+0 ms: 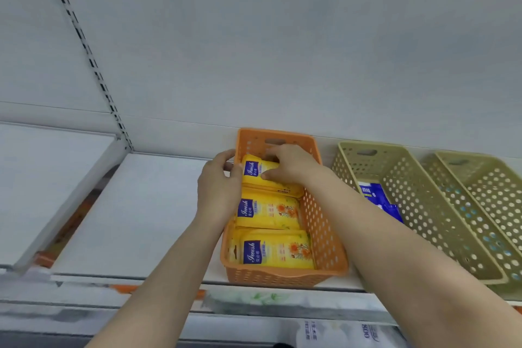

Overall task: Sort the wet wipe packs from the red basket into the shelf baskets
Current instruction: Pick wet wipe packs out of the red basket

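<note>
Both hands are gripping one yellow wipe pack [261, 175] at the far end of the orange basket [324, 237] on the shelf [147, 206] — right hand [291, 162] curling over its top, left hand [219, 183] pinching its left edge. Two more yellow packs [271, 232] are lying nearer — blue packs [378, 196] are sitting in the beige basket [418, 206] beside it.

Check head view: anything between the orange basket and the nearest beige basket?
Only the right forearm crosses that gap between orange basket and beige basket; otherwise bare shelf.
</note>
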`<state>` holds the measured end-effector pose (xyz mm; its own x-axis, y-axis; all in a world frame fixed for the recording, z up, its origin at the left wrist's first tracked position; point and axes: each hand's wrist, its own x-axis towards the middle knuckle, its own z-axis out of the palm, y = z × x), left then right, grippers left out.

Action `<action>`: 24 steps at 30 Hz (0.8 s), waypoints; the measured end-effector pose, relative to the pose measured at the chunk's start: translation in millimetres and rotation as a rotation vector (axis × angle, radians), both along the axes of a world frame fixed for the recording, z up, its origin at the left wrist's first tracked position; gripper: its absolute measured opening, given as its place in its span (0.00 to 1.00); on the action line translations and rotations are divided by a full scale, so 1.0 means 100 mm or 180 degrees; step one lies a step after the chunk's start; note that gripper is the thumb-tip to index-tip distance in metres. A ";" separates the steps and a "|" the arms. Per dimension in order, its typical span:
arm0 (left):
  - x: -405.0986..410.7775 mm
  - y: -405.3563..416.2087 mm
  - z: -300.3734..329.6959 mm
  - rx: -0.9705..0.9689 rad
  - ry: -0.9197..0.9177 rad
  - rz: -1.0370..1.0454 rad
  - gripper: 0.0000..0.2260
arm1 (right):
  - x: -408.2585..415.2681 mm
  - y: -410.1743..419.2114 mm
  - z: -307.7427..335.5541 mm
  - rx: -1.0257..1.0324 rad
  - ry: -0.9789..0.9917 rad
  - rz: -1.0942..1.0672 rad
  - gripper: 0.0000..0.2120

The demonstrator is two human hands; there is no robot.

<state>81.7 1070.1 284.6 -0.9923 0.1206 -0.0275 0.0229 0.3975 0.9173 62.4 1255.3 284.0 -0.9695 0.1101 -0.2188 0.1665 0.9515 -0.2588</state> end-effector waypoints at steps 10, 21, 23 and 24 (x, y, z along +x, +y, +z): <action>0.05 0.01 0.11 -0.0238 0.0021 0.0043 0.15 | -0.06 -0.04 -0.01 0.0017 0.0006 0.0396 0.36; 0.10 -0.03 0.26 -0.0353 -0.0145 -0.0014 0.17 | -0.10 -0.07 0.37 0.0298 -0.0182 0.0566 0.28; 0.08 -0.17 0.31 -0.0379 -0.0118 0.0014 0.19 | -0.11 -0.13 0.60 0.0373 0.0092 0.0511 0.27; 0.06 -0.27 0.36 -0.0449 -0.0039 0.0039 0.19 | -0.12 -0.19 0.73 0.0391 0.0252 0.0517 0.26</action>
